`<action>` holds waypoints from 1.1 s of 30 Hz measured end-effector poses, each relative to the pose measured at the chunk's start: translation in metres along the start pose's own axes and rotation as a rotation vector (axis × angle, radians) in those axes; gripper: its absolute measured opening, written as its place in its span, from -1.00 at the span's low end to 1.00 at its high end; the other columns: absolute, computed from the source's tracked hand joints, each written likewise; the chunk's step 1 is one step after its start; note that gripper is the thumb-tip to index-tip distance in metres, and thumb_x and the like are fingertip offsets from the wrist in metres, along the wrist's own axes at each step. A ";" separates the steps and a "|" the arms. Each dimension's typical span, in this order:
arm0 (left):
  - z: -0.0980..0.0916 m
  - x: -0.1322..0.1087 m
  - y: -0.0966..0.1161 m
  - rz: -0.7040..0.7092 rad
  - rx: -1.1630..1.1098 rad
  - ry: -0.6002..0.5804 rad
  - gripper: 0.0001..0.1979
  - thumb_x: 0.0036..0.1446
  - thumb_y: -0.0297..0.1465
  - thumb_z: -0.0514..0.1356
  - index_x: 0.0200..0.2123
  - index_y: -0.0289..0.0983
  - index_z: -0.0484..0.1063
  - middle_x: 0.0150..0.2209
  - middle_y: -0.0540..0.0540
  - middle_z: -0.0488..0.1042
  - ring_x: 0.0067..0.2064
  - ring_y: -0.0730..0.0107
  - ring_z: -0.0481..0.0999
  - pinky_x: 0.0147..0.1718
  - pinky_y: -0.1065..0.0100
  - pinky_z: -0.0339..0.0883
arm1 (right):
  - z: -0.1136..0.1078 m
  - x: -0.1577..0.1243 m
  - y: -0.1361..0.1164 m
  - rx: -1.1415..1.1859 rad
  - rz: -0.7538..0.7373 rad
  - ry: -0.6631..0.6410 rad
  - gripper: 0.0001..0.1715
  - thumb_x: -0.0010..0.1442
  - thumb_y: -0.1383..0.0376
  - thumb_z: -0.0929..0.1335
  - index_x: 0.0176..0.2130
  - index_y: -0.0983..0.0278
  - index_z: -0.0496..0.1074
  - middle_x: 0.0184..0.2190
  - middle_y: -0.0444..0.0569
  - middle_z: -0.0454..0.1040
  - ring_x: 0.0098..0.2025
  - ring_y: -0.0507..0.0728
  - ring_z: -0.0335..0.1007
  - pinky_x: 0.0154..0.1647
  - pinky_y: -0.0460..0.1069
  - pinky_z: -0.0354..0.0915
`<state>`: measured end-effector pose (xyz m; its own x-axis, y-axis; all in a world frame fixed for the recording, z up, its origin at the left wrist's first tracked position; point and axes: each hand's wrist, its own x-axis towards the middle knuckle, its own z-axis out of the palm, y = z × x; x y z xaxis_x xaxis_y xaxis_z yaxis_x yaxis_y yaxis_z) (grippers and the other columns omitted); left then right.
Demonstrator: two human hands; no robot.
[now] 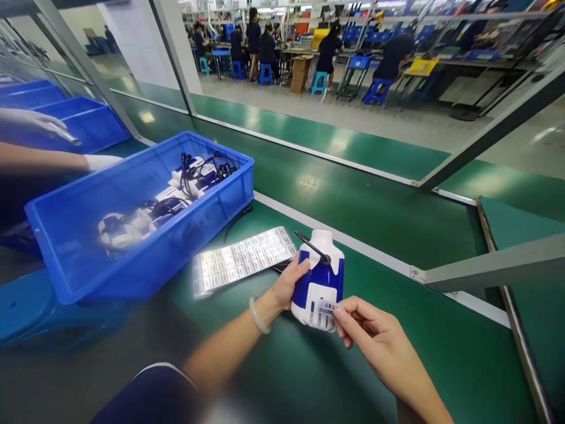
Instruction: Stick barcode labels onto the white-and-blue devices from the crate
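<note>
My left hand grips a blue and white device with a black cord from its left side, holding it above the green table. My right hand pinches a small barcode label and presses it against the device's lower white part. A sheet of several labels lies flat on the table just left of my left hand.
A blue bin at left holds several similar devices with black cords. A co-worker's gloved hands reach in at far left above other blue bins. A green conveyor belt runs behind; metal frame bars stand at right. Seated workers fill the background.
</note>
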<state>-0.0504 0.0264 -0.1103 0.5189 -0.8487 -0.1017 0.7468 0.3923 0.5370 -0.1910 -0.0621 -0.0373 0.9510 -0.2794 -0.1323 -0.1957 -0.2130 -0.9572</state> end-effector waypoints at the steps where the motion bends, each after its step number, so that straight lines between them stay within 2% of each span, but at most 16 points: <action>1: -0.001 0.000 -0.001 -0.001 0.017 -0.006 -0.43 -0.06 -0.12 0.38 -0.04 -0.28 0.36 -0.18 -0.11 0.51 -0.20 0.27 0.52 -0.18 0.31 0.38 | 0.000 0.001 0.002 -0.006 0.005 0.007 -0.59 0.35 0.04 0.29 -0.42 0.23 0.38 -0.54 -0.15 0.33 -0.52 0.03 0.24 -0.49 -0.12 0.20; 7: -0.002 -0.002 -0.003 -0.005 0.081 -0.023 -0.43 -0.01 -0.13 0.35 0.00 -0.27 0.31 -0.12 -0.14 0.47 -0.11 0.20 0.49 -0.12 0.26 0.37 | 0.000 0.003 0.005 -0.042 0.026 0.061 -0.61 0.36 0.05 0.28 -0.41 0.21 0.38 -0.59 -0.18 0.34 -0.56 0.02 0.23 -0.53 -0.12 0.19; 18: -0.001 -0.004 0.000 -0.020 0.135 -0.049 -0.35 0.03 -0.12 0.32 0.13 -0.23 0.23 -0.06 -0.14 0.42 -0.07 0.21 0.46 -0.08 0.27 0.35 | -0.002 0.005 0.001 -0.101 0.005 0.045 -0.62 0.37 0.08 0.27 -0.42 0.20 0.38 -0.62 -0.18 0.36 -0.58 0.04 0.26 -0.55 -0.11 0.22; 27: -0.002 -0.004 0.000 -0.005 0.151 -0.069 -0.35 0.07 -0.14 0.29 0.16 -0.27 0.20 -0.07 -0.17 0.44 -0.03 0.14 0.46 -0.10 0.28 0.37 | -0.001 0.002 0.003 -0.101 -0.006 0.052 -0.66 0.38 0.11 0.27 -0.40 0.19 0.38 -0.60 -0.19 0.38 -0.58 0.03 0.29 -0.53 -0.11 0.24; 33: -0.004 -0.004 -0.001 -0.019 0.140 -0.084 -0.39 0.08 -0.14 0.29 0.14 -0.24 0.22 -0.09 -0.16 0.45 -0.06 0.20 0.47 -0.13 0.32 0.38 | -0.001 0.002 0.001 -0.120 0.007 0.048 -0.63 0.36 0.09 0.27 -0.42 0.20 0.37 -0.62 -0.17 0.37 -0.59 0.06 0.29 -0.53 -0.07 0.23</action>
<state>-0.0514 0.0308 -0.1138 0.4644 -0.8844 -0.0461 0.6879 0.3274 0.6478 -0.1893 -0.0641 -0.0382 0.9375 -0.3251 -0.1240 -0.2326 -0.3205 -0.9182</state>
